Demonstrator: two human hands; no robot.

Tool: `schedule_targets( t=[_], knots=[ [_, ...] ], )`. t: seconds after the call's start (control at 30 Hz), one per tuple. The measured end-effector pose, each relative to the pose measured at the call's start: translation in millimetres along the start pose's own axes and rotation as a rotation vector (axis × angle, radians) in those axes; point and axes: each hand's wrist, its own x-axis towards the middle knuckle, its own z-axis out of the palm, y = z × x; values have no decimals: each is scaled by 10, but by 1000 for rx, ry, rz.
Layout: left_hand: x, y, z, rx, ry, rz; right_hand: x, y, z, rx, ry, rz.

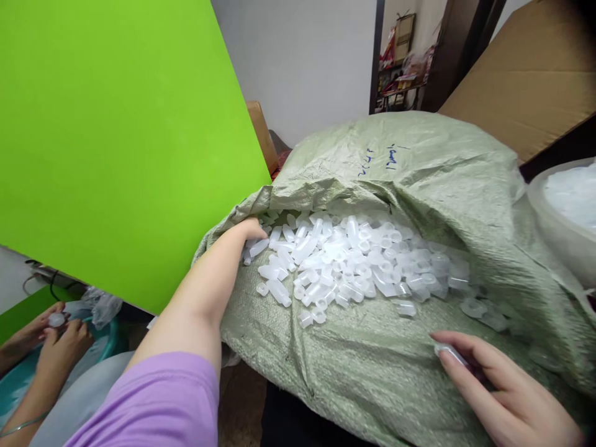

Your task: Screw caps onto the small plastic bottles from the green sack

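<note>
A large green woven sack [321, 366] lies open in front of me, its mouth full of translucent white plastic tube pieces [344, 261]. My left hand [254, 228] reaches into the left side of the opening, against the sack's upper edge and beside several pieces. Its fingers are mostly hidden, so I cannot make out their grip. Low on the right, over the sack's front fabric, my right hand [503, 385] pinches one small translucent plastic tube piece [451, 354] between thumb and fingers. A single loose piece [406, 308] rests on the fabric nearby.
A bright green panel [130, 136] rises on the left. Another person's hands [60, 335] work over a teal basin [112, 341] at lower left. A whitish tub [559, 223] with white contents stands at right, near a cardboard flap [521, 74].
</note>
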Motion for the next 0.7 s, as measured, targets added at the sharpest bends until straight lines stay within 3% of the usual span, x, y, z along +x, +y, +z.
schedule_targets(
  t=[0.27, 0.47, 0.6, 0.7],
  knots=[
    [-226, -88, 103, -35, 27, 58, 25, -100, -14, 55, 37, 9],
    [-488, 155, 0, -132, 191, 136, 51, -137, -29, 137, 81, 43],
    [-1104, 518, -128, -219, 209, 319, 47, -147, -35, 176, 143, 78],
    [-1838, 768, -76, -464, 121, 641, 19, -212, -77, 234, 167, 63]
  ],
)
